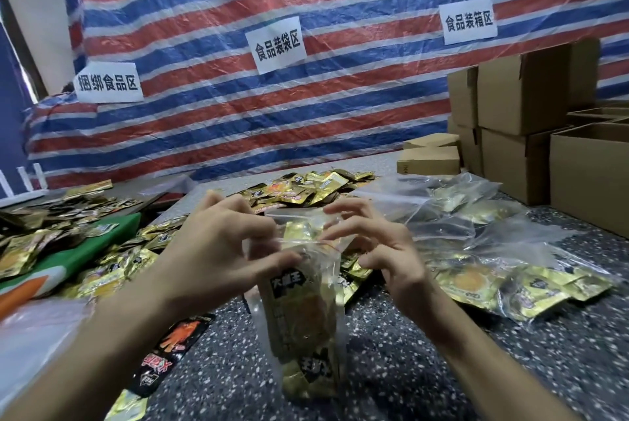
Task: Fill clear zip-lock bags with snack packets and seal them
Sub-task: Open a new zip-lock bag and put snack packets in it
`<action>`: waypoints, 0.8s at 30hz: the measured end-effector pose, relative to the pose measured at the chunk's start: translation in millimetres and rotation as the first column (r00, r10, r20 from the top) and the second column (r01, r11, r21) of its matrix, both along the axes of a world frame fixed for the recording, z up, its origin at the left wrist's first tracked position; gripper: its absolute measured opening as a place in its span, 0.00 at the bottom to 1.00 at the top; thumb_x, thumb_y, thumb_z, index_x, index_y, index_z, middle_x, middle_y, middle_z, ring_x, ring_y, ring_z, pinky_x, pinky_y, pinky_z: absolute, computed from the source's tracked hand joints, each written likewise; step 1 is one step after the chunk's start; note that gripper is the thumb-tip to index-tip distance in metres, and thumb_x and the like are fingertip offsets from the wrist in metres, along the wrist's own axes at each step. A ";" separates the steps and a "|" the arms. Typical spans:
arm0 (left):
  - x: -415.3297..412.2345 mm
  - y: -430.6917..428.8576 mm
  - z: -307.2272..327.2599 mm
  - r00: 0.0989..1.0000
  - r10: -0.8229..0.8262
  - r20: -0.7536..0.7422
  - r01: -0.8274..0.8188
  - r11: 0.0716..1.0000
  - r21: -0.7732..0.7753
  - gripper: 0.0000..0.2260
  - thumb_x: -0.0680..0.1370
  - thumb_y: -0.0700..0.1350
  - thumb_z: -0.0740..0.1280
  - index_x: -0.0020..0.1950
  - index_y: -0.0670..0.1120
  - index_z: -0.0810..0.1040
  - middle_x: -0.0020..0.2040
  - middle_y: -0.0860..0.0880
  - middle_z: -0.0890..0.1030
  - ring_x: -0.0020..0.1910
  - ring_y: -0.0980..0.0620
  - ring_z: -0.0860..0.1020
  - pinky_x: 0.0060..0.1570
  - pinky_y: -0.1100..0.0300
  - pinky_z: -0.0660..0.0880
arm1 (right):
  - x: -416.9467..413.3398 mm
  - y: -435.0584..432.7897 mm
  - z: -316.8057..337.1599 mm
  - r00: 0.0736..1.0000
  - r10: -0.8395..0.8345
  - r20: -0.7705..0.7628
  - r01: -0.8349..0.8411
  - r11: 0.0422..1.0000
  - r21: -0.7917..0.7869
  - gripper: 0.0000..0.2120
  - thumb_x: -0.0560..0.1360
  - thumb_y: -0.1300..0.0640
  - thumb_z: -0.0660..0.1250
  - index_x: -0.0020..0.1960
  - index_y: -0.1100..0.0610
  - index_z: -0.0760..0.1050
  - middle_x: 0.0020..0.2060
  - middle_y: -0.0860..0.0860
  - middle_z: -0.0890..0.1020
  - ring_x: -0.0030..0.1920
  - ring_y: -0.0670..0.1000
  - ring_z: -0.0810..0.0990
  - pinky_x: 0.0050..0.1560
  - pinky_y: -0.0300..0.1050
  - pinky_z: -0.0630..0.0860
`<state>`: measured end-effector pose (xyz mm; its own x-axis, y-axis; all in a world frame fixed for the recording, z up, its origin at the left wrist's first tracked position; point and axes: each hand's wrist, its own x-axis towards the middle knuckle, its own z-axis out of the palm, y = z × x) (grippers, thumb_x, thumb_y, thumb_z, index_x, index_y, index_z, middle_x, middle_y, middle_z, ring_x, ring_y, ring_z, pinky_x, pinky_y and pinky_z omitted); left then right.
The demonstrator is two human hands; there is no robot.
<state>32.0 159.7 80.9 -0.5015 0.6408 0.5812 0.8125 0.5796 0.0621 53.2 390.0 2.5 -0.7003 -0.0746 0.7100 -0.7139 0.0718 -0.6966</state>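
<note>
A clear zip-lock bag [306,328] stuffed with gold snack packets stands upright on the speckled table [408,369], right in front of me. My left hand [218,247] pinches the bag's top edge on the left side. On the right side my right hand [377,243] pinches the same zip strip, fingers curled over it. The mouth of the bag looks partly apart between the two hands. Loose gold snack packets [306,189] lie in a heap behind the bag.
Filled clear bags [476,271] lie to the right. Cardboard boxes [524,121] are stacked at the back right. More packets cover a green board [85,250] on the left. A black and red packet [170,352] lies near my left forearm. A striped tarp hangs behind.
</note>
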 end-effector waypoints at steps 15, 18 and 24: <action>-4.8 -16.0 -4.1 1.000 -0.006 0.006 0.006 0.998 0.068 0.14 0.69 0.66 0.62 0.39 0.57 0.77 0.43 0.67 0.75 0.57 0.64 0.67 0.55 0.54 0.62 | -3.3 -7.4 -2.9 0.991 0.100 0.086 -0.095 0.994 -0.061 0.10 0.71 0.55 0.67 0.43 0.62 0.76 0.66 0.51 0.76 0.65 0.59 0.77 0.62 0.68 0.76; -7.7 -20.6 0.9 0.976 -0.049 0.211 0.049 0.999 0.004 0.15 0.67 0.64 0.60 0.43 0.58 0.81 0.57 0.64 0.75 0.67 0.62 0.61 0.60 0.53 0.60 | -0.7 -7.6 -0.4 0.988 0.129 0.086 -0.118 0.986 -0.119 0.21 0.70 0.50 0.72 0.40 0.69 0.71 0.64 0.54 0.78 0.64 0.62 0.78 0.61 0.73 0.74; -15.9 -20.0 1.8 0.999 0.037 0.007 -0.035 0.983 -0.183 0.21 0.69 0.64 0.53 0.53 0.62 0.80 0.54 0.65 0.71 0.64 0.62 0.59 0.68 0.54 0.50 | 5.2 -8.6 7.0 0.980 0.192 0.048 -0.183 0.972 -0.148 0.16 0.72 0.45 0.74 0.37 0.57 0.77 0.61 0.56 0.81 0.64 0.59 0.79 0.61 0.61 0.77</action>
